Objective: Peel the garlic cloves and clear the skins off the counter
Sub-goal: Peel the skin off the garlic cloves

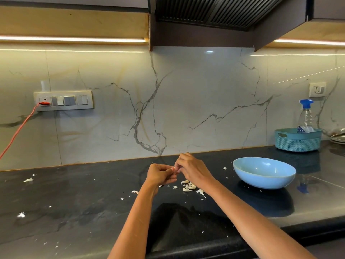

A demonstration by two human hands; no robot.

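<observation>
1. It was a home kitchen: a dark ribbed extractor hood [214, 12] hung over a black stone counter [74, 202].
2. A veined marble backsplash [168, 100] ran behind, lit by strip lights [71, 39] under wooden cabinets [71, 21].
3. A switch panel [63, 100], a blue bowl [264, 172] and a teal basket [298, 140] holding a spray bottle [306, 113] stood about.
</observation>
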